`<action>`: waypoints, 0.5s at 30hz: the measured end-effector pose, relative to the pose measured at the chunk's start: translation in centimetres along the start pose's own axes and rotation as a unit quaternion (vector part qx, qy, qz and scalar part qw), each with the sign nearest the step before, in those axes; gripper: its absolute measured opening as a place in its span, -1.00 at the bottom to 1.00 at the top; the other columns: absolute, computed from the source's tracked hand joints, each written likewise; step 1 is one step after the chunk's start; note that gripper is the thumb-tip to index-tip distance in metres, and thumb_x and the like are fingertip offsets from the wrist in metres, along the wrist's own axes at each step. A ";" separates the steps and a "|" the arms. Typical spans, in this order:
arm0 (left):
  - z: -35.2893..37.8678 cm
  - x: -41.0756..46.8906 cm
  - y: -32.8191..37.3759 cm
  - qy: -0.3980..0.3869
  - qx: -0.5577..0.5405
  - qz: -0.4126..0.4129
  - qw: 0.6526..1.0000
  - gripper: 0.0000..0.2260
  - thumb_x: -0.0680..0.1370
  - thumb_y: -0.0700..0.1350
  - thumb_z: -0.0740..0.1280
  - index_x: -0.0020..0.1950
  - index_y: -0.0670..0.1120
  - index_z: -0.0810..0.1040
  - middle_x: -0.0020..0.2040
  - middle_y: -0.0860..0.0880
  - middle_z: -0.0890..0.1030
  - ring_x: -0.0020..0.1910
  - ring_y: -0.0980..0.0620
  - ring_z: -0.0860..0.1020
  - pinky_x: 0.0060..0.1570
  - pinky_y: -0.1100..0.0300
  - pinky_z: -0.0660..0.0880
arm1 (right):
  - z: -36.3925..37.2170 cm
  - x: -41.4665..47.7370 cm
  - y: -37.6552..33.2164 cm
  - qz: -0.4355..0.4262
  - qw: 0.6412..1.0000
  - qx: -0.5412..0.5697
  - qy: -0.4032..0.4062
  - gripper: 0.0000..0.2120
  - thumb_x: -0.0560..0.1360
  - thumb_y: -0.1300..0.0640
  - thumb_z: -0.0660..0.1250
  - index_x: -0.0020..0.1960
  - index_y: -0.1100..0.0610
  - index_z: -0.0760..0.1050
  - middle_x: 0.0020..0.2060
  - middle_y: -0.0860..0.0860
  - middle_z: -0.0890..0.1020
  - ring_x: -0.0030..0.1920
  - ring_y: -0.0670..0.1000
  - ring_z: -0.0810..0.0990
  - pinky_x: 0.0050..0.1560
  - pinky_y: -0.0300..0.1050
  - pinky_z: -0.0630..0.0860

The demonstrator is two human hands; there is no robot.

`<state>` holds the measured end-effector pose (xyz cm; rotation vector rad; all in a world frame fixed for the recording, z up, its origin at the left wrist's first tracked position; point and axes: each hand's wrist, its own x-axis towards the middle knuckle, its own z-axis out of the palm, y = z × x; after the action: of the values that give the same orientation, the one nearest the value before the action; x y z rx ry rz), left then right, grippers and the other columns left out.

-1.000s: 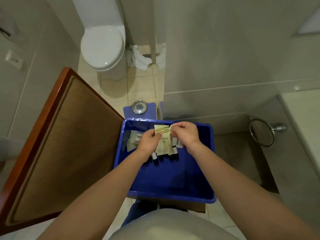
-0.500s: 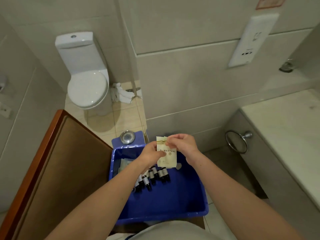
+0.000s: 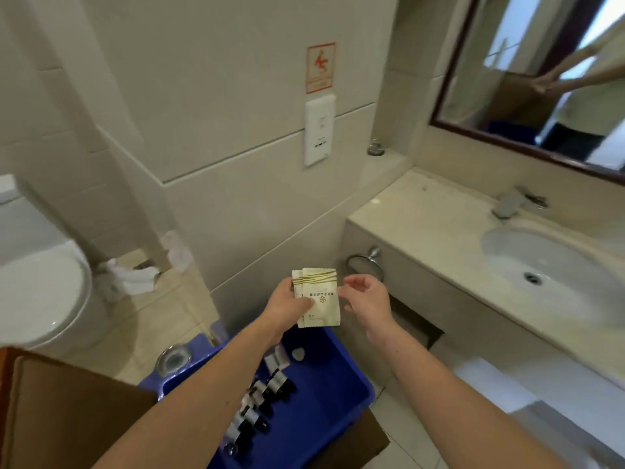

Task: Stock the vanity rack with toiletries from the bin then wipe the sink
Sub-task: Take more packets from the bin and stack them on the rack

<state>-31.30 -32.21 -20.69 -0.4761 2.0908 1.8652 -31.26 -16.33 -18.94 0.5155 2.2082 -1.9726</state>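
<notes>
Cream paper sachets (image 3: 318,296), two of them fanned one over the other, are held up above the blue bin (image 3: 321,394) by the left hand (image 3: 287,306). The grip of this hand is closed on them: the thumb is pressed on the front face and the fingers are behind. The right hand (image 3: 367,299) is just beside the sachets, with its grip half open and nothing in it; its fingertips are near the right edge of the packets, but contact cannot be confirmed.

In the bin, a row of small dark-capped bottles (image 3: 260,404) and some small packets are left. The bin is seen low, between the arms. The desk (image 3: 422,214) with the sink (image 3: 548,265) is to the right, and its top is bare. No rack is seen in this view, so the place for the sachets cannot be told.

The step in hand is judged to be the carrying of the sachets from the bin to the vanity. It is done well if the two sachets are squared together first by the right hand, so that neither slips out. They should be held by the flat faces, not by the thin sealed edge. They should be laid on a dry part, away from the basin, with the printed side up. Only a small part of the task is judged to be done, because most toiletries are in the bin and the sink is not yet wiped.
</notes>
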 end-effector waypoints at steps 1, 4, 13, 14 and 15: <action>1.0 -0.1 0.6 -0.022 0.004 0.010 1.000 -0.68 0.53 -0.33 0.31 0.24 -0.09 0.42 0.12 -0.05 0.63 0.06 -0.02 0.62 0.08 -0.05 0.59 | -1.2 -0.6 -0.2 0.002 1.000 0.007 0.010 -0.79 0.45 0.23 0.44 0.05 0.11 0.52 -0.01 0.00 0.62 -0.02 -0.07 0.59 0.02 -0.08 0.60; 4.0 -0.8 2.2 -0.072 0.010 0.035 0.997 -0.70 0.54 -0.34 0.30 0.22 -0.10 0.43 0.09 -0.02 0.63 0.04 0.00 0.62 -0.08 0.10 0.61 | -4.3 -2.2 -0.8 0.022 0.999 0.023 0.035 -0.72 0.47 0.24 0.42 0.13 0.15 0.44 0.00 0.03 0.60 -0.05 -0.05 0.60 -0.14 -0.18 0.59; 14.5 -2.9 5.6 -0.204 0.019 0.089 0.975 -0.61 0.49 -0.36 0.38 0.29 -0.16 0.42 0.13 -0.09 0.64 0.06 -0.02 0.64 0.04 0.04 0.60 | -14.5 -4.9 -0.5 0.004 0.987 0.062 0.150 -0.73 0.40 0.35 0.44 -0.03 0.13 0.40 0.01 0.17 0.65 0.00 0.15 0.67 0.02 0.12 0.60; 15.9 -3.2 5.9 -0.218 0.020 0.093 0.971 -0.61 0.49 -0.35 0.38 0.29 -0.16 0.42 0.14 -0.09 0.64 0.07 -0.02 0.64 0.05 0.04 0.60 | -15.8 -5.2 -0.4 0.001 0.984 0.065 0.166 -0.73 0.40 0.35 0.44 -0.04 0.13 0.41 0.00 0.16 0.65 -0.01 0.15 0.66 0.04 0.14 0.60; 17.3 -3.4 6.1 -0.231 0.027 0.099 0.968 -0.60 0.49 -0.34 0.38 0.29 -0.15 0.42 0.15 -0.08 0.64 0.07 -0.01 0.64 0.04 0.05 0.60 | -17.1 -5.6 -0.4 -0.001 0.982 0.069 0.178 -0.73 0.41 0.36 0.44 -0.03 0.13 0.41 -0.03 0.15 0.64 -0.01 0.15 0.66 0.03 0.13 0.60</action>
<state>-30.83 -14.22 -15.66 0.1776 1.9118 1.7973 -24.05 -0.41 -14.49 0.9545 2.2682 -2.1899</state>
